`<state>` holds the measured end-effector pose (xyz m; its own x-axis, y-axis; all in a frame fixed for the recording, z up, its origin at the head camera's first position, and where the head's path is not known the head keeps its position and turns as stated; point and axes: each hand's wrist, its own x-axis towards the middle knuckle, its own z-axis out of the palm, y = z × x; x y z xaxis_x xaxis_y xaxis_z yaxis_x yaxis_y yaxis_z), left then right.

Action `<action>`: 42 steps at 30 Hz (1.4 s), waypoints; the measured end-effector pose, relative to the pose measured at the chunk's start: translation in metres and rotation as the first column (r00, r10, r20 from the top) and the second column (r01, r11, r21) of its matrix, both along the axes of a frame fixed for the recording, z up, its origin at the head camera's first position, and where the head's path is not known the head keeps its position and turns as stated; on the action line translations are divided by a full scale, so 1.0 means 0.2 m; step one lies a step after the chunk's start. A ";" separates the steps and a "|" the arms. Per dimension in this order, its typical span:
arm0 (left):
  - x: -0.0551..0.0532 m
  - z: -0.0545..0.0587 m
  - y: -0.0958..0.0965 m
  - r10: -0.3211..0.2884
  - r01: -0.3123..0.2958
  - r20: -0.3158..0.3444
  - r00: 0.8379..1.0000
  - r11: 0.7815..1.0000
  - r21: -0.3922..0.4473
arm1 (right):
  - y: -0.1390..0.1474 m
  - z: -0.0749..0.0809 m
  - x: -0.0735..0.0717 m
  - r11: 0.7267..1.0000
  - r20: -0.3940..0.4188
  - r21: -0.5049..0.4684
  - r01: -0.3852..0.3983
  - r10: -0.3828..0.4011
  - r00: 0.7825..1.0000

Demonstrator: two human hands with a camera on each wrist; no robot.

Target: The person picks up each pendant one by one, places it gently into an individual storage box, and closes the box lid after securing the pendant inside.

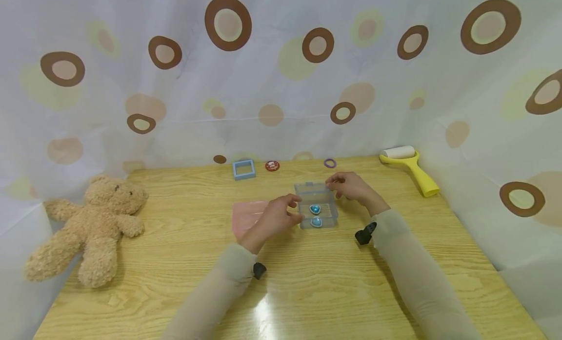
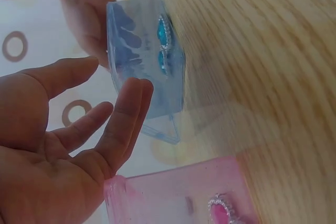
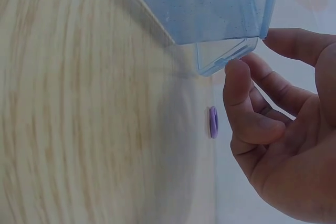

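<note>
A clear bluish plastic box [image 1: 319, 222] stands on the table with its lid [image 1: 309, 188] raised at the back. Inside lie two blue heart-shaped gems [image 1: 315, 209] with silvery beaded rims. My left hand [image 1: 277, 214] hovers at the box's left side, thumb and fingers spread apart and holding nothing. At the far right corner is my right hand [image 1: 350, 186], its fingers loosely bent, with fingertips right at the edge of the lid. Beneath the left hand sits a pink see-through box [image 2: 173, 192], partly hidden, with a pink gem [image 2: 219, 211] in it.
A teddy bear [image 1: 98, 228] lies at the left. Along the back are a light blue square frame [image 1: 244, 176], a red round badge [image 1: 272, 166] and a purple ring [image 1: 330, 163]. The yellow-handled lint roller [image 1: 422, 176] lies back right, beside the patterned curtain [image 1: 272, 76].
</note>
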<state>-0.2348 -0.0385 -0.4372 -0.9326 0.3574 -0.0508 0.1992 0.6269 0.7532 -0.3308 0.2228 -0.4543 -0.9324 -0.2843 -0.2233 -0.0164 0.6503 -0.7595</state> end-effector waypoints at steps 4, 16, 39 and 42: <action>-0.01 -0.01 0.02 0.002 -0.002 -0.009 1.000 0.999 -0.049 | 0.01 -0.01 -0.01 1.000 0.033 -0.014 -0.010 0.010 0.999; -0.02 -0.02 0.05 0.047 -0.044 0.029 0.998 0.996 -0.079 | 0.01 -0.02 -0.02 0.997 0.106 -0.071 -0.021 0.028 0.994; -0.02 0.01 0.06 0.058 -0.062 -0.031 0.998 0.987 -0.149 | -0.02 0.05 0.01 0.973 -0.034 -0.220 0.068 -0.078 0.996; -0.02 0.01 0.07 0.059 -0.063 -0.028 0.998 0.986 -0.152 | -0.01 0.07 0.02 0.973 -0.030 -0.219 0.071 -0.079 0.996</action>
